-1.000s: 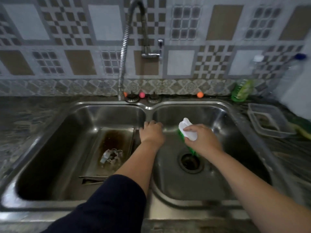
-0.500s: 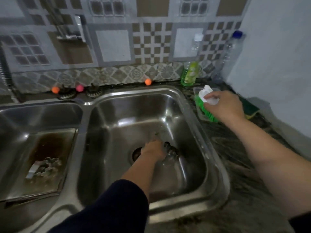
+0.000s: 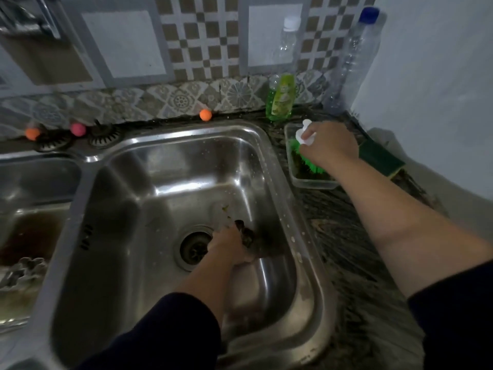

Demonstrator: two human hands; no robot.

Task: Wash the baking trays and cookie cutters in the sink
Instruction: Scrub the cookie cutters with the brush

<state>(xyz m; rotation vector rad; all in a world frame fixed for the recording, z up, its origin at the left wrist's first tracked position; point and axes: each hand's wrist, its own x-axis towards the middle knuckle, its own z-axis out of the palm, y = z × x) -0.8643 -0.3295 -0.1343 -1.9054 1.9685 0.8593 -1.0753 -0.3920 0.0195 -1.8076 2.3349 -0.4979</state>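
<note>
The right hand (image 3: 326,146) grips the white handle of a green-bristled brush (image 3: 306,153) and holds it bristles down over the clear plastic tub (image 3: 312,184) on the counter just beside the right basin (image 3: 186,161), probably to park it there so the hand is free, or to load it from whatever the tub holds. The left hand (image 3: 230,245) reaches down to the basin floor next to the drain (image 3: 193,248), its fingers curled around a dark metal piece, likely a cookie cutter (image 3: 245,235), though the dim light and blur leave its shape unclear; holding it low keeps it where rinse water would drain. A baking tray (image 3: 32,231) with more cutters (image 3: 22,268) lies in the left basin, seemingly waiting its turn. A green soap bottle (image 3: 281,98) stands near the tub, within easy reach.
</note>
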